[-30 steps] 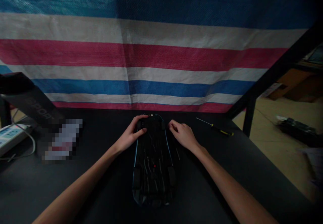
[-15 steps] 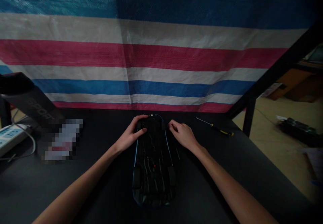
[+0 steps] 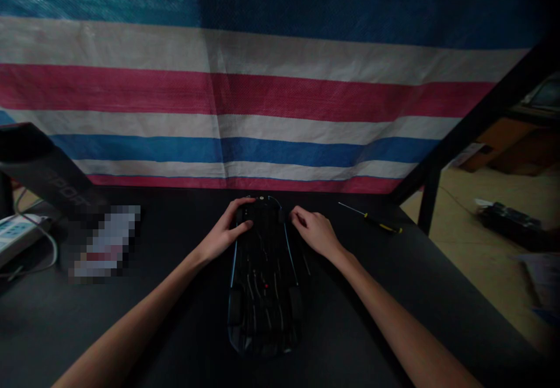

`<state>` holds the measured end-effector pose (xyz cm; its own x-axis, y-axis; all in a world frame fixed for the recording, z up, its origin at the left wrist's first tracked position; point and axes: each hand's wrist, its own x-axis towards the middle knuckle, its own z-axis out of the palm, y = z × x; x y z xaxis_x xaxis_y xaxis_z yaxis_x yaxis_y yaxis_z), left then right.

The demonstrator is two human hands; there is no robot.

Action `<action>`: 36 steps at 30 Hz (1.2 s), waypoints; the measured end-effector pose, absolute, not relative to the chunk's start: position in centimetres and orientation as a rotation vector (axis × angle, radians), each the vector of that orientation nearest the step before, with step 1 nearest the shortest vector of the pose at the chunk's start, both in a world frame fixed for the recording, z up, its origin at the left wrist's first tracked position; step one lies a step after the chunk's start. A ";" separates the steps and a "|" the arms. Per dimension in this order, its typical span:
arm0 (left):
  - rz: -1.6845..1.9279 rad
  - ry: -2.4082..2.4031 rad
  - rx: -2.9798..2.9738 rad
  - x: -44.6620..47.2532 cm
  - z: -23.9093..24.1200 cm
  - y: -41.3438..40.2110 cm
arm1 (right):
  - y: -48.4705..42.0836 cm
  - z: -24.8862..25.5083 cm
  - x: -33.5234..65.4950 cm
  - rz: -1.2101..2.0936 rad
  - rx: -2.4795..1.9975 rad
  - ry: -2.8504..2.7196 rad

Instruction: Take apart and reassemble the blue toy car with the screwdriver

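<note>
Black toy car (image 3: 265, 259) stayed put, work seemingly paused; left hand (image 3: 224, 231) held it, thumb spread; right hand (image 3: 315, 231) curled, pinch unclear.

A dark model car (image 3: 265, 274) with bluish side edges lies upside down on the counter (image 3: 341, 347), lengthwise between the two grips. Its far left corner is under the left grip (image 3: 227, 224); a small red spot marks its black, ridged underside, nearer the viewer than both grips.

Bare, curled right hand (image 3: 315, 230), fingertips hidden; left of the bare left hand (image 3: 224, 231), pale oblong object (image 3: 109, 233) pixelated, white plastic power strip (image 3: 18, 237) edge-cropped
</note>
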<state>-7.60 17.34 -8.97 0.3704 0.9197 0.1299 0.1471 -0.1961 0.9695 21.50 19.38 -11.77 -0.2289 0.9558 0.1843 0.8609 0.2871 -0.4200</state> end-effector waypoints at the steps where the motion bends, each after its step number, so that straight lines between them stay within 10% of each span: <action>1: 0.959 0.971 1.615 -7.6 -9.0 17.3 | 19.4 -11.8 21.5 0.321 -1.635 -2.160; 36: 0.963 0.965 1.632 -7.5 -8.5 17.1 | 19.3 -11.7 21.6 0.342 -1.626 -2.168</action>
<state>-7.46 17.07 -8.47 0.3718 0.9168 0.1454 0.1474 -0.2129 0.9659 21.59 19.35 -11.69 -0.2377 0.9557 0.1738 0.8558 0.2907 -0.4280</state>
